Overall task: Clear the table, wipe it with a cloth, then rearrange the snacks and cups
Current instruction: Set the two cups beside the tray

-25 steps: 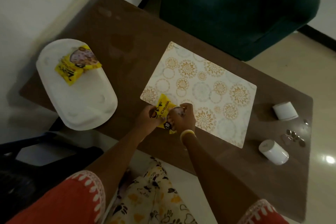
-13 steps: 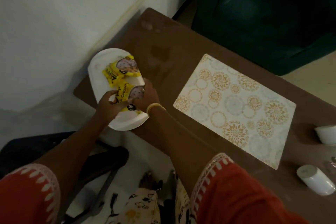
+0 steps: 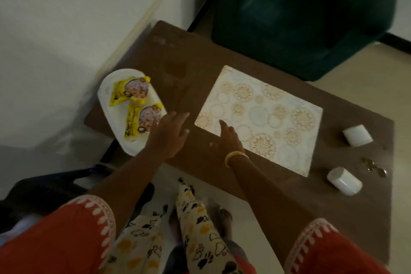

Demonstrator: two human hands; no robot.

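Snacks [image 3: 142,115] on tray [image 3: 106,93], just left of left hand [image 3: 169,135]; both grips spread, empty.

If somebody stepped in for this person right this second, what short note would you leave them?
Left hand open, empty, beside the white oval tray.
Right hand open, empty, fingertips over the patterned placemat.
Done: both yellow snack packets lie on the tray.
Left: two white cups lie tipped on the brown table, apparently still to be arranged.

On the tabletop [image 3: 278,187], a tray [image 3: 106,93] with two snack packets [image 3: 133,91] lies left of the placemat [image 3: 266,115], two cups [image 3: 343,181] right.
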